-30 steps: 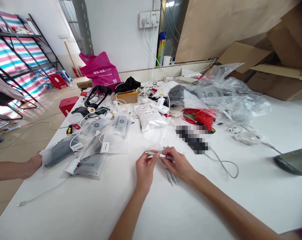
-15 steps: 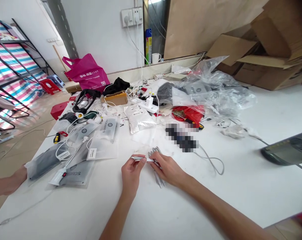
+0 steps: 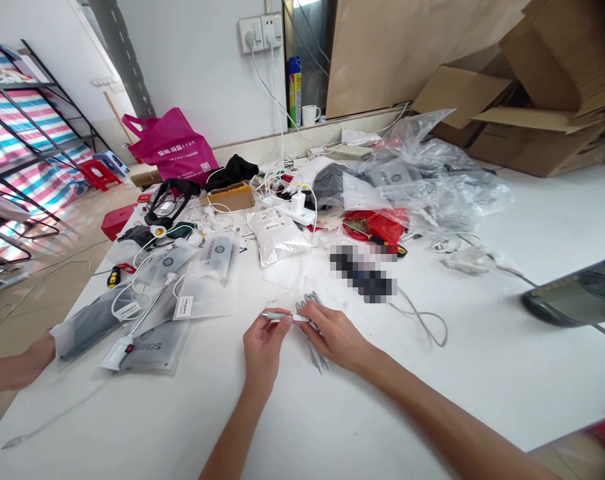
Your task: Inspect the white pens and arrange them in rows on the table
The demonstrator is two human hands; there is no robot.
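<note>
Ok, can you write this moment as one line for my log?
left hand: holds silver pen | right hand: touches that pen, over more pens | place: white table

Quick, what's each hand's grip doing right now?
Left hand: grip closed, holding a slim silver pen.
Right hand: grip closed on a fanned bundle of slim silver pens.

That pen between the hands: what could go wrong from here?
The pen is held only by the fingertips of the left hand and right hand, so it might slip and roll across the smooth table. The loose pens by the right hand could scatter. The grey cable nearby might snag one.
</note>
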